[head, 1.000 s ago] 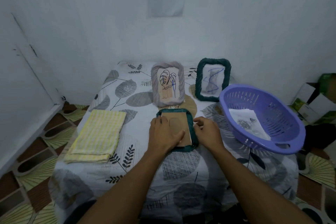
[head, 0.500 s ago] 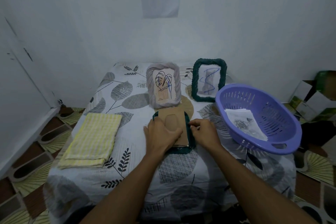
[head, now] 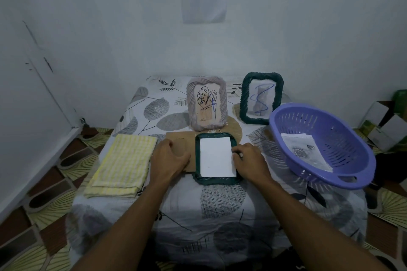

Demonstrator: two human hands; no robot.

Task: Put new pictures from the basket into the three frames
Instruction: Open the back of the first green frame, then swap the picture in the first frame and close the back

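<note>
Our right fingertips [head: 236,151] are bent against the right edge of a white sheet [head: 217,156] where it meets the rim of the flat frame [head: 217,180]; we cannot tell whether they pinch the sheet or only touch it. The right hand [head: 248,161] lies palm down beside that rim. Our left fingers [head: 164,146] are loosely bent and the left hand [head: 169,158] rests on a brown backing board [head: 176,138], which lies just left of the flat frame. This dark green frame lies face down at the table's [head: 220,215] middle. Behind it we see a lavender frame [head: 223,103] and another green frame [head: 243,99] standing upright, each showing a drawing. To the right sits the purple basket [head: 343,138] with pictures [head: 306,152] inside. A folded yellow cloth [head: 123,167] lies at the left.
</note>
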